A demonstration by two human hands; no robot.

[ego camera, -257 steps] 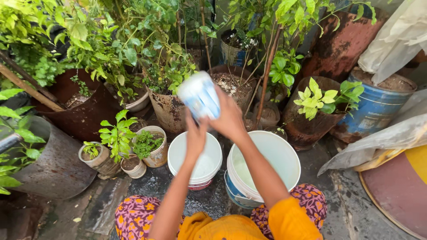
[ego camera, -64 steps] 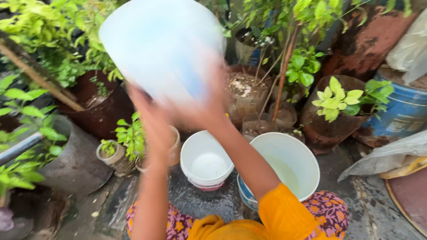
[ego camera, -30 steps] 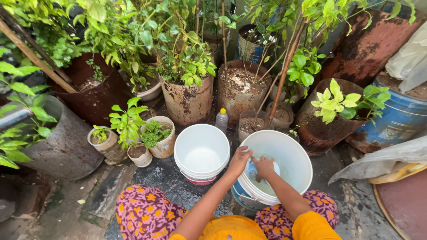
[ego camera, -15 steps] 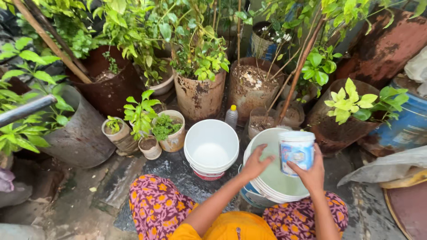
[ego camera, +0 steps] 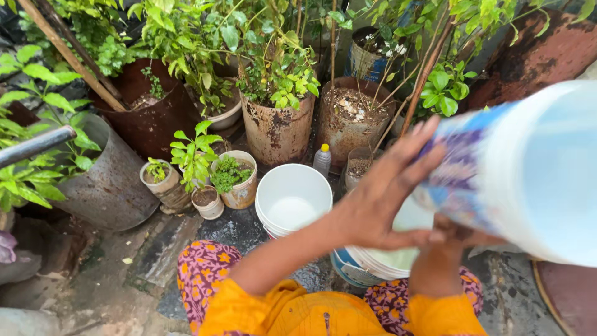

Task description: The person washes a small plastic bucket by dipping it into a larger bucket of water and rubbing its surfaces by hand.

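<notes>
Both hands clasp the white plastic container (ego camera: pixel 535 174), the left hand (ego camera: pixel 385 193) spread on its printed side and the right hand (ego camera: pixel 463 236) beneath, its long axis tilting up-right, high above the white bucket (ego camera: pixel 379 261).

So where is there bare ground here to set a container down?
Bare wet ground lies left of the person's knee, bordered by the grey metal tub and small pots. The back is crowded with planted rusty drums. Both hands grip the raised plastic container above the buckets.
</notes>
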